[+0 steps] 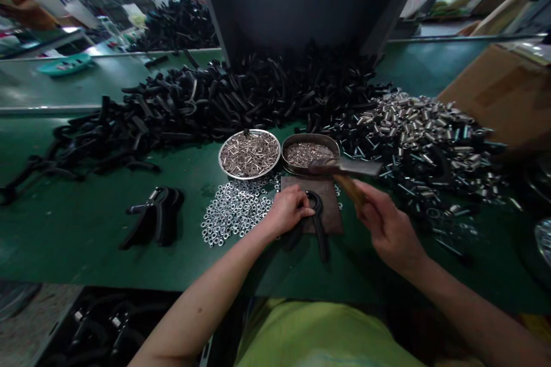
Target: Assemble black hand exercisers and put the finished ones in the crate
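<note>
My left hand [291,210] is closed on a black curved clamp part [319,228], its fingers at the part's looped upper end. The part lies over a brown metal plate [334,206] on the green table. In my right hand [387,226] is a hammer [350,167], gripped by its wooden handle and raised above and right of the plate. The hammer head looks slightly blurred. Just left of my left hand spreads a heap of small metal nuts [235,212]. Whatever lies under my left fingertips is hidden.
Behind the plate stand a round dish of metal pins [249,153] and an oval tin of small metal bits [309,153]. Black parts [241,92] pile along the back. Metal sleeves and bolts [422,132] lie right, beside a cardboard box [499,92]. Assembled black clamps [157,215] lie left.
</note>
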The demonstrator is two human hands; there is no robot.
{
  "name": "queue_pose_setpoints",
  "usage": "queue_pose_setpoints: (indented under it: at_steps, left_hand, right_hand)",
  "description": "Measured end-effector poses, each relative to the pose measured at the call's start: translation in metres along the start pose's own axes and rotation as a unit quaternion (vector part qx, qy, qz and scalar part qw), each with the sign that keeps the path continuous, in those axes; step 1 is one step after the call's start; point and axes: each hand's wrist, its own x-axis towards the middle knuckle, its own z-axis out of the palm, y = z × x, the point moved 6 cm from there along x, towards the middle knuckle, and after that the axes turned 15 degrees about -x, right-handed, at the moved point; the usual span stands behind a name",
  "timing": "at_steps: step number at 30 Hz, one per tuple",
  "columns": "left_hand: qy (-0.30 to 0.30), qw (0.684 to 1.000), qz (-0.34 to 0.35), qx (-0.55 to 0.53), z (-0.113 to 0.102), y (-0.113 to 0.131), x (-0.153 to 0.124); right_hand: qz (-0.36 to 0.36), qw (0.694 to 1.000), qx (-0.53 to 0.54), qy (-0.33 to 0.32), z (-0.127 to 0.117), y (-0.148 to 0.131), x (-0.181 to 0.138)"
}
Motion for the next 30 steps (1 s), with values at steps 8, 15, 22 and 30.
queue_pose_setpoints:
  at_steps: [8, 15, 22, 30]
  left_hand:
    - [-0.050, 0.995, -0.078, 0.026, 0.000, 0.002, 0.012]
    - [-0.057, 0.986, -0.142, -0.062, 0.005, -0.009, 0.010]
    - [-0.066, 0.975, -0.175, -0.119, 0.007, -0.022, 0.007]
    - [-0.059, 0.975, -0.197, -0.082, 0.003, -0.012, 0.013]
  right_hand:
    - [0.051, 0.994, -0.003, -0.093, 0.024, 0.021, -0.002]
    - [0.061, 0.993, 0.025, -0.094, 0.021, 0.024, -0.016]
    - [0.095, 0.988, 0.058, -0.108, 0.022, 0.032, -0.028]
    - [0.108, 0.986, 0.071, -0.106, 0.024, 0.033, -0.029]
